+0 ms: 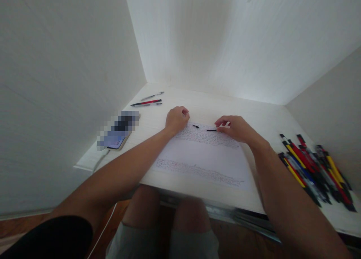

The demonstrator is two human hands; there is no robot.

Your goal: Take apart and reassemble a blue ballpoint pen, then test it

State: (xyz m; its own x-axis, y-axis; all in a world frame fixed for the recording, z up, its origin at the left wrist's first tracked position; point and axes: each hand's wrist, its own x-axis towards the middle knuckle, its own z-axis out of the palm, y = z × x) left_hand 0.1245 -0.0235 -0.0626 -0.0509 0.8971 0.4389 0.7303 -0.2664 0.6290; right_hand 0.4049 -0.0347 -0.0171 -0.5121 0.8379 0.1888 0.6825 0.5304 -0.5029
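Note:
A white sheet of paper (205, 153) with scribbled lines lies on the white desk (254, 112) in front of me. My left hand (176, 118) rests on the sheet's top left corner, fingers curled into a loose fist. My right hand (235, 127) lies on the sheet's top right part, its fingertips pinched on a thin black pen piece (211, 130) that points left. A second small black piece (195, 126) lies loose on the paper between my hands.
A pile of several red, yellow, blue and black pens (313, 168) lies at the desk's right. Three pens (148, 101) lie at the back left. A phone (118, 133) with a cable sits at the left edge. White walls enclose the desk.

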